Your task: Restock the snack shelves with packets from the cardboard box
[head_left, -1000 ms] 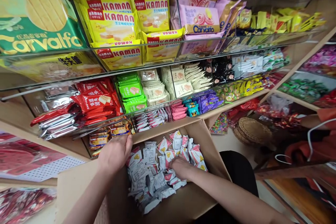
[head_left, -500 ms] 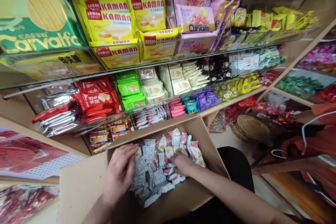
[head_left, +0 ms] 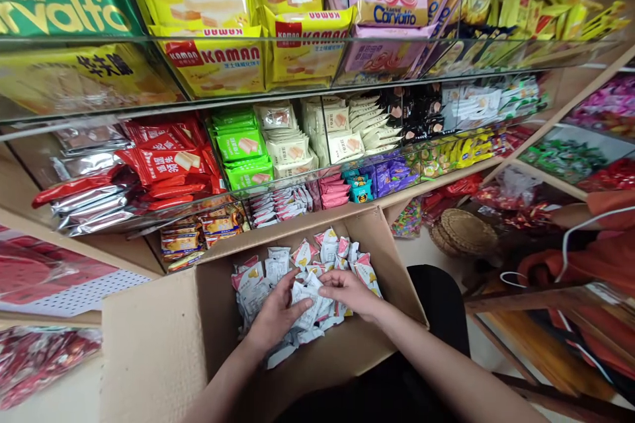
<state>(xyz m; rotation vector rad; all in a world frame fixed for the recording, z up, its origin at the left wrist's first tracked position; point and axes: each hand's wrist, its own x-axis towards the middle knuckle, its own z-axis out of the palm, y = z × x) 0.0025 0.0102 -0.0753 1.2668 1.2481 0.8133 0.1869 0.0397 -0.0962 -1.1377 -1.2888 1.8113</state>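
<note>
An open cardboard box sits before me, holding many small white-and-pink snack packets. Inside it, my left hand is curled around the left side of a few packets, thumb on their near face. My right hand pinches the right edge of this same small bunch with thumb and fingertips. The held packets lie between both hands, just over the rest, their silvery-white printed sides showing. Some of my left fingers are hidden behind them.
Glass-fronted shelves behind the box carry yellow wafer packs, red packs and green packs. Right of the box are woven round mats and a wooden stool-like frame. Another person's orange clothing shows at far right.
My left hand has moved right and down into the box, onto the packets. The right hand has lifted slightly, and both now hold a small bunch. The view has tilted downward.
</note>
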